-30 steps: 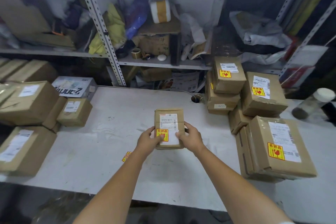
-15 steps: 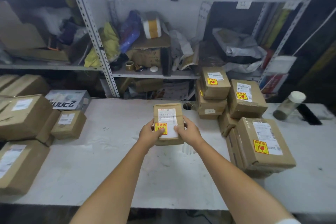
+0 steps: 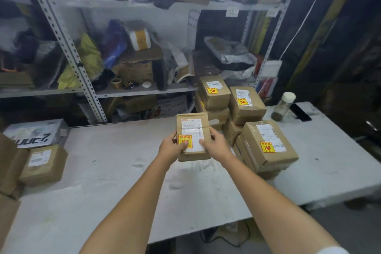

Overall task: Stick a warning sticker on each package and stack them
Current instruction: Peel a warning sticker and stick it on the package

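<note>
- White table (image 3: 123, 181) stands before metal shelves (image 3: 132, 88) crowded with bags and cartons.
- Over the middle of it, lifted off the surface, is the held package (image 3: 192, 128). Its long axis points away from the person and its label side faces up. The yellow warning sticker (image 3: 185, 140) is already on its near left part.
- At the near left edge the left hand (image 3: 170, 149) grips it, with the thumb pressing on the sticker. The right hand (image 3: 216, 146) grips the near right edge, with the thumb on the white label.
- Just beside it, to the right and a little behind, is the stack of stickered packages (image 3: 268, 146). The right hand is the nearer one, so I judge that the coming move goes rightward onto this stack.
- Well apart, at the left edge of the table, the unstickered packages (image 3: 43, 163) wait.
- Compared with one second ago, the held package is higher and closer to the stack. Both hands hold it as before, and the loose sticker that lay near the left wrist is no more in view.
</note>
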